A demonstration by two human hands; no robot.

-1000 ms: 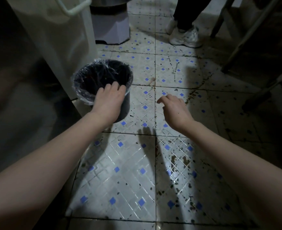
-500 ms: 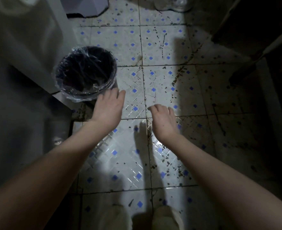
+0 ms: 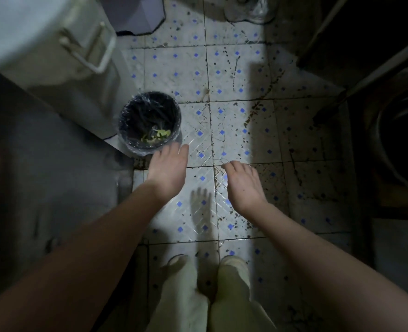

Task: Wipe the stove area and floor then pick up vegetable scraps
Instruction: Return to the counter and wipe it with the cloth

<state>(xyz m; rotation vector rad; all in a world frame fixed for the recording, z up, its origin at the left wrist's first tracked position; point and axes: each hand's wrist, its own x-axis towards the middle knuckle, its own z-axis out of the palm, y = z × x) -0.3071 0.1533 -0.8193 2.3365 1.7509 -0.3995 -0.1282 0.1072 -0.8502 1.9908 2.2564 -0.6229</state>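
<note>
Head view looks down on a tiled floor [image 3: 234, 75] with blue diamonds and dark specks. A small black bin [image 3: 148, 109] lined with clear plastic stands at the floor's left edge, beside the foot of a large metal container [image 3: 66, 56], and green vegetable scraps [image 3: 156, 136] lie in its bottom. The left hand [image 3: 168, 168] hovers palm down just beside the bin's near rim, fingers straight and together and holding nothing, while the right hand [image 3: 243, 185] hangs over the middle of the floor, apart from the bin, its fingers loosely bent and likewise holding nothing.
</note>
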